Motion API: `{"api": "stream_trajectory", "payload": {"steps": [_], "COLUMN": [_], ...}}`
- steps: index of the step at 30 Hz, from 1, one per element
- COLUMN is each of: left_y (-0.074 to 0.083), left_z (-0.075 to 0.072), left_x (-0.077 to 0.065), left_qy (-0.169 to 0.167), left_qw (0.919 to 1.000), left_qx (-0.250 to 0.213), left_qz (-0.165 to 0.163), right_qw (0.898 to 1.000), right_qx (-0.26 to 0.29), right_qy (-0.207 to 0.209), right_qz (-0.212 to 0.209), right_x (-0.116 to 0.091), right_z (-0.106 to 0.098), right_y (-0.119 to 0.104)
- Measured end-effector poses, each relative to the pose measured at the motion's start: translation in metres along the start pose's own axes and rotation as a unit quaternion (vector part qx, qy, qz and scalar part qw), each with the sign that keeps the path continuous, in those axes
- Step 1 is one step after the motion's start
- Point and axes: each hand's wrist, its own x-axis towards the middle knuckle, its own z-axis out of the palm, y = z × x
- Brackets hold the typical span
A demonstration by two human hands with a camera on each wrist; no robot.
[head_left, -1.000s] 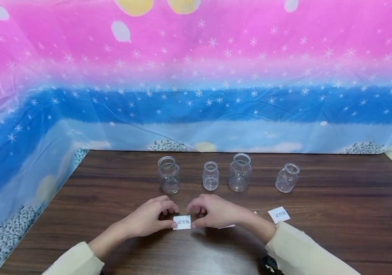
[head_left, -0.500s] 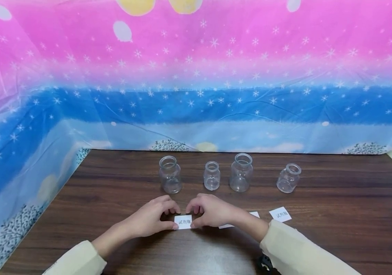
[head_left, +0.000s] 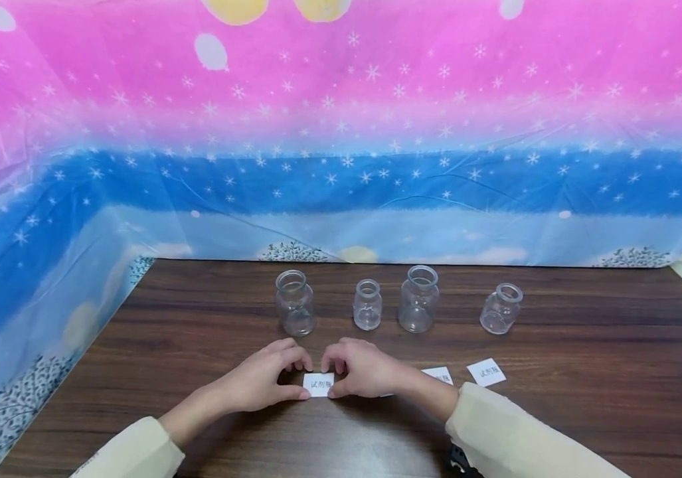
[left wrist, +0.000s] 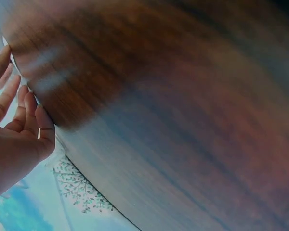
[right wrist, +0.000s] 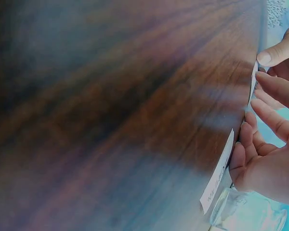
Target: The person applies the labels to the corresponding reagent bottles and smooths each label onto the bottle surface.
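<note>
A small white paper card (head_left: pixel 319 384) with handwritten characters lies on the brown table between my two hands. My left hand (head_left: pixel 259 377) holds its left side, thumb tip at the lower left corner and curled index finger near the upper edge. On the other side my right hand (head_left: pixel 367 370) holds it the same way, its thumb overlapping the lower right corner. Seen edge-on in the right wrist view, the paper card (right wrist: pixel 254 79) runs between the two thumbs. In the left wrist view the left hand (left wrist: pixel 17 149) hides most of it.
Several clear glass jars stand in a row behind the hands: a large jar (head_left: pixel 296 305), a small jar (head_left: pixel 367 309), another large jar (head_left: pixel 419 304) and a small jar (head_left: pixel 500 312). A partly hidden card (head_left: pixel 438 374) lies behind the right wrist, another card (head_left: pixel 487 372) farther right.
My right hand has shifted slightly left, its thumb now over the card's lower right corner. More of the card behind my right wrist shows. My left hand stays put.
</note>
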Motion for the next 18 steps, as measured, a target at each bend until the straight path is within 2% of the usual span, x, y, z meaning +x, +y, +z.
{"api": "stream_trajectory", "payload": {"steps": [9, 18], "left_y": [0.0007, 0.0024], "left_z": [0.0024, 0.002], "left_x": [0.0, 0.0006], "left_qy": [0.011, 0.001], "left_qw": [0.9999, 1.0], "left_qx": [0.011, 0.009], "left_qz": [0.006, 0.0], "right_qw": [1.0, 1.0], "right_qx": [-0.021, -0.023], "right_qy": [0.011, 0.015], "right_qz": [-0.008, 0.006], "right_x": [-0.0007, -0.0008], "right_z": [0.0012, 0.0031], "right_y": [-0.0014, -0.0011]}}
